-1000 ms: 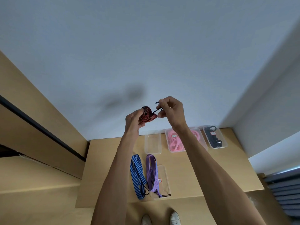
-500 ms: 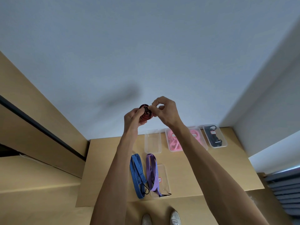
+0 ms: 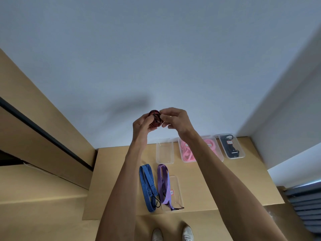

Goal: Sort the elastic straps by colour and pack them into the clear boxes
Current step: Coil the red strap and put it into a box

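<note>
Pink straps [image 3: 186,151] and black strap [image 3: 230,146] are boxed; a red coil [image 3: 155,118] is gripped by both hands [image 3: 161,121]; blue strap [image 3: 147,185] and purple strap [image 3: 164,183] remain unpacked.

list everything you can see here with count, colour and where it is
red strap coil: 1, red with dark stripes, held up between both hands
blue strap: 1, blue striped, on table, front left
purple strap: 1, purple, lying partly over the front clear box
front clear box: 1, clear, table front
empty clear box: 1, clear, back row, leftmost
pink strap box: 1, clear with pink straps, back row, middle
black strap box: 1, clear with black strap, back row, rightmost
table: 1, tan
shoes: 2, white, bottom edge
left hand: grips the coil
right hand: pinches the coil
</note>
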